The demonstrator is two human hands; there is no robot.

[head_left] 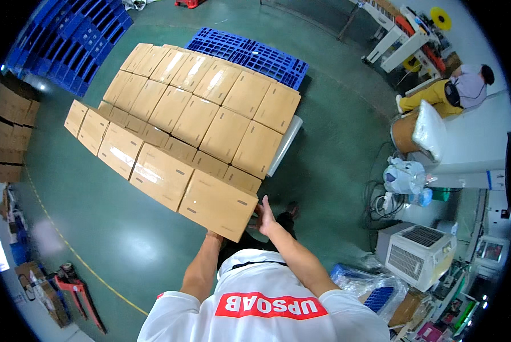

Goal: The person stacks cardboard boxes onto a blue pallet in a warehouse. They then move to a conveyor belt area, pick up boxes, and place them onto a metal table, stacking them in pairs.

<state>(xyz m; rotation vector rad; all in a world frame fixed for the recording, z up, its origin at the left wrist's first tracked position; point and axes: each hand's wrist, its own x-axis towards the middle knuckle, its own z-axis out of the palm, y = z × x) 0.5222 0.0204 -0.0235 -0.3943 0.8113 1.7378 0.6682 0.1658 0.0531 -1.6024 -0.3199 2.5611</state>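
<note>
My two hands are on a tan cardboard box [218,199], the nearest one at the right end of a raised front row. My right hand [263,216] presses against its right side, thumb pointing up and the other fingers partly hidden. Low on the near side, my left hand [214,235] grips the same box, with most of its fingers out of sight beneath it. Taped boxes [159,175] continue this row to the left. Behind it, a block of similar boxes [194,121] stands in several rows, with a lower layer visible between.
A blue plastic pallet [250,54] lies behind the boxes, and blue pallets [67,43] are stacked at far left. Brown cartons [7,134] stand at the left. A red pallet jack [78,293] is at lower left. To the right are a white machine [421,253], cables and a seated person [458,91].
</note>
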